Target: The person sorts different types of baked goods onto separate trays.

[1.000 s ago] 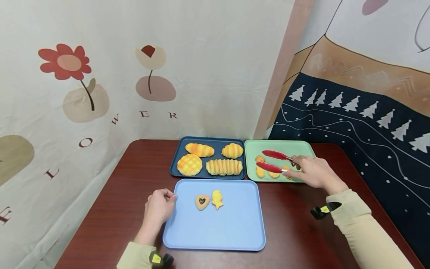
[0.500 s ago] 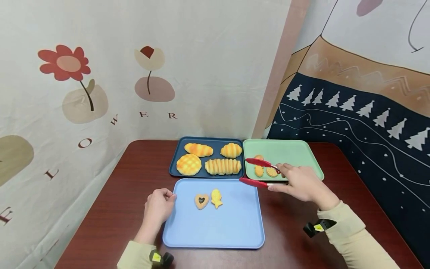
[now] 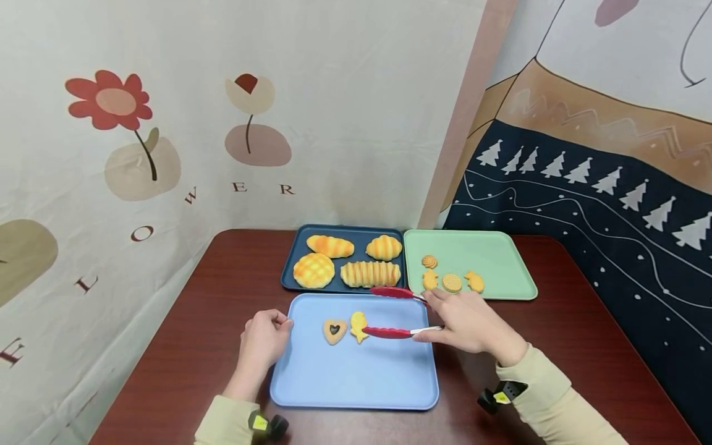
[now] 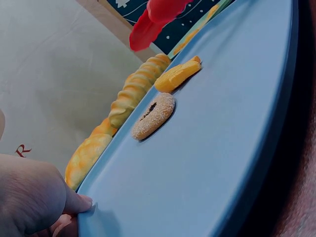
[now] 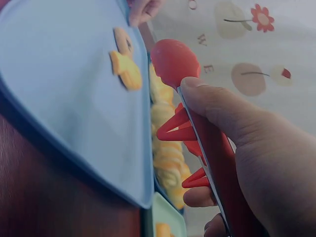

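My right hand holds a pair of red tongs above the right half of the light blue tray. The two tips of the tongs are spread apart, with nothing between them. In the head view, one tip overlaps the edge of a yellow fish-shaped cookie; whether they touch cannot be told. Left of the fish lies a heart-shaped cookie with a dark centre. At the tray's left rim, my left hand pinches the edge, its thumb on the rim in the left wrist view.
Behind the blue tray, a dark blue tray bears several breads, among them a long ridged loaf. To its right, a light green tray carries several cookies, including a round one. A wooden table supports everything.
My right hand has carried the spread tongs leftward and toward me, from over the green tray to over the blue tray. My left hand has stayed at the rim.
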`<state>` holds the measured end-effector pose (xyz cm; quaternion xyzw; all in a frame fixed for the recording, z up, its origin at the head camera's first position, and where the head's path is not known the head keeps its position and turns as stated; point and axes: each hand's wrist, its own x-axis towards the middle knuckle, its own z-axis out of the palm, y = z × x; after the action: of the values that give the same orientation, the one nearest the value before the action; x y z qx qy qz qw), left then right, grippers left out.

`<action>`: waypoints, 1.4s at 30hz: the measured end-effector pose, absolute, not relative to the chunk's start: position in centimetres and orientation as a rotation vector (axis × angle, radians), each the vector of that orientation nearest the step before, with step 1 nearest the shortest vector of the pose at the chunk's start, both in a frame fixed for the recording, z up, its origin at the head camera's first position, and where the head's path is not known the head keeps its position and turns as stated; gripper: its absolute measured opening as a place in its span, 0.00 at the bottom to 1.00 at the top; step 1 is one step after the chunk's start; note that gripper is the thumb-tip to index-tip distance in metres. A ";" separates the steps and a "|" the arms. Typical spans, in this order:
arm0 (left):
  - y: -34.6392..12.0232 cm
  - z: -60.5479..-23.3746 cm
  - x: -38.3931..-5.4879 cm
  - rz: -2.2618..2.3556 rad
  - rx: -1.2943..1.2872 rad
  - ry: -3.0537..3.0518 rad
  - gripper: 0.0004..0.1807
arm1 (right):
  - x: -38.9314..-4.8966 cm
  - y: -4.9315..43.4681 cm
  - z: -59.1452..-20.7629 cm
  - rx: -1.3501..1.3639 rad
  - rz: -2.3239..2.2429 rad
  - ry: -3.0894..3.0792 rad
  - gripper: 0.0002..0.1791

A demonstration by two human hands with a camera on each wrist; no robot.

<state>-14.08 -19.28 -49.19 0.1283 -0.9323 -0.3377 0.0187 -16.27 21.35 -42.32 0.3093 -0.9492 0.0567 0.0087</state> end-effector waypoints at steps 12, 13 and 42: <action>-19.2 -48.9 -14.3 -1.079 0.409 -2.906 0.08 | -16.6 19.1 -44.3 1.048 0.206 -3.003 0.53; -19.2 -48.9 -14.2 -1.079 0.409 -2.905 0.08 | -16.7 19.0 -44.4 1.053 0.207 -3.001 0.51; -19.3 -49.0 -13.9 -1.080 0.422 -2.895 0.08 | -16.9 19.0 -45.1 1.154 0.231 -2.913 0.37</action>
<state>-13.94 -19.30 -48.95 0.1353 -0.9283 -0.3462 0.0116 -16.88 19.01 -45.11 0.3673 -0.9272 0.0734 -0.0002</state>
